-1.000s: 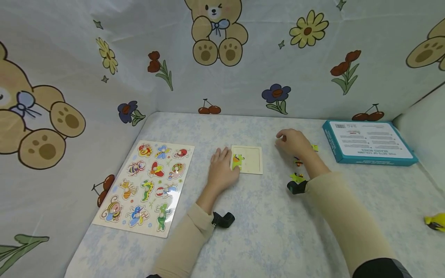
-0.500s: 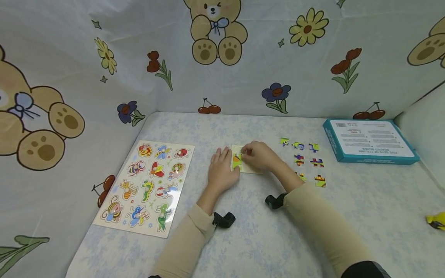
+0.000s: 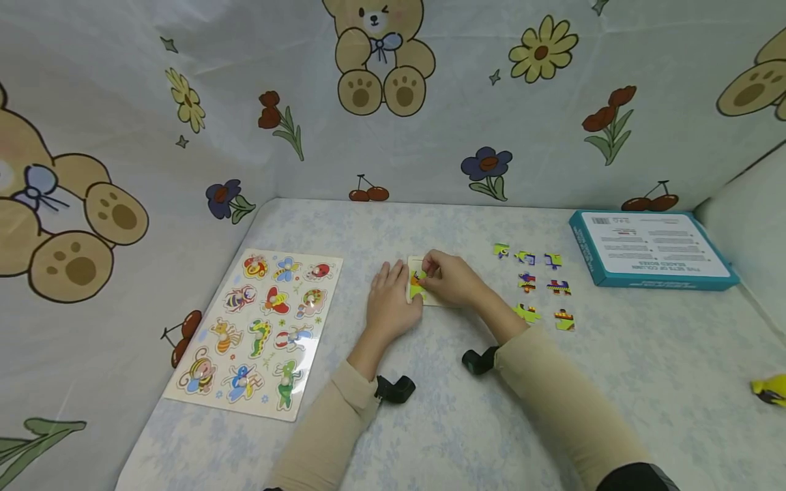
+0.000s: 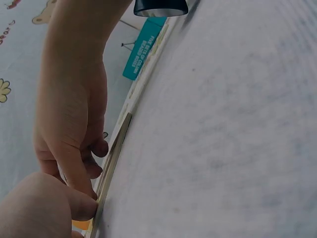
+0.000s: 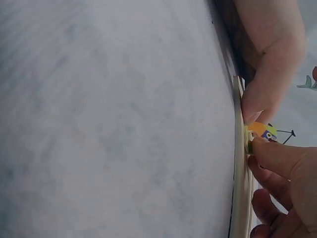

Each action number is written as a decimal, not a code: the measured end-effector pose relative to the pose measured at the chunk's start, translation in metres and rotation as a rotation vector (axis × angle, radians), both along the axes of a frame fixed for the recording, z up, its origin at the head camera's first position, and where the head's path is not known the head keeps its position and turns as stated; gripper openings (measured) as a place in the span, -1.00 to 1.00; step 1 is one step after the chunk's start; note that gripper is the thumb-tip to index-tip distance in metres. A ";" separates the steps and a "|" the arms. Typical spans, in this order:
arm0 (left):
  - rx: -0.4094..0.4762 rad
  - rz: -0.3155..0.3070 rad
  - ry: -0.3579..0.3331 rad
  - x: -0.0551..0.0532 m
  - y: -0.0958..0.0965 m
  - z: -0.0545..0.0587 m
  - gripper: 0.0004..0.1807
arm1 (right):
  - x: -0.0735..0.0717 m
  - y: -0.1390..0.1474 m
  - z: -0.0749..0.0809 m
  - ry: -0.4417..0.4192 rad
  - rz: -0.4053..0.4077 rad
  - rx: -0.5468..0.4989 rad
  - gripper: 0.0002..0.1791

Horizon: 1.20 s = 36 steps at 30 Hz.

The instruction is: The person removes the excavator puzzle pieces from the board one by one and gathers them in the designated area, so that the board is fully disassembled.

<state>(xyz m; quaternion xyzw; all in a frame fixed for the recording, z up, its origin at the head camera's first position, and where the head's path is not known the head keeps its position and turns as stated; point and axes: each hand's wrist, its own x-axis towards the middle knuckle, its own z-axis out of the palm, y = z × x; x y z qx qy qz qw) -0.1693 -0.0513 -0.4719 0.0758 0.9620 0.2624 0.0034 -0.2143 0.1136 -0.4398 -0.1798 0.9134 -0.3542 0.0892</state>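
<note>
In the head view my left hand (image 3: pixel 393 303) lies with straight fingers along the left side of a small pale wooden puzzle tray (image 3: pixel 415 261), its thumb at the near edge. A yellow-green puzzle piece (image 3: pixel 417 288) lies inside the tray on the left. My right hand (image 3: pixel 453 278) covers the tray's right part. Between its thumb and fingers it pinches a puzzle piece (image 5: pixel 262 130), whose orange, yellow and blue face shows in the right wrist view, tilted up close to my left thumb (image 5: pixel 257 101). In the left wrist view the tray (image 4: pixel 113 153) shows edge-on.
Right of the tray lie several loose puzzle pieces (image 3: pixel 559 288) in loose rows. A blue-green box (image 3: pixel 653 249) stands at the back right. To the left lies a board of insect pictures (image 3: pixel 258 334). A yellow and black object (image 3: pixel 770 390) sits at the right edge.
My right hand has come left from beside the loose pieces to over the tray, then shifted slightly further toward the piece lying there. My left hand has stayed in place.
</note>
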 end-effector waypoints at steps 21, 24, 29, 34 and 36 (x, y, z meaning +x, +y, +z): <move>0.009 0.012 0.002 0.000 0.001 -0.003 -0.23 | 0.006 0.063 0.024 -0.079 -0.156 0.039 -0.75; 0.008 0.008 0.005 0.001 0.001 -0.003 -0.24 | 0.009 0.087 0.024 -0.100 -0.179 0.074 -0.74; 0.009 0.007 0.006 0.001 0.001 -0.003 -0.24 | 0.012 0.117 0.022 -0.120 -0.218 0.112 -0.75; 0.006 0.010 -0.003 0.001 0.001 -0.003 -0.24 | 0.012 0.131 0.018 -0.149 -0.238 0.128 -0.73; 0.005 0.011 -0.004 0.001 0.001 -0.003 -0.24 | 0.011 0.134 0.017 -0.156 -0.246 0.141 -0.73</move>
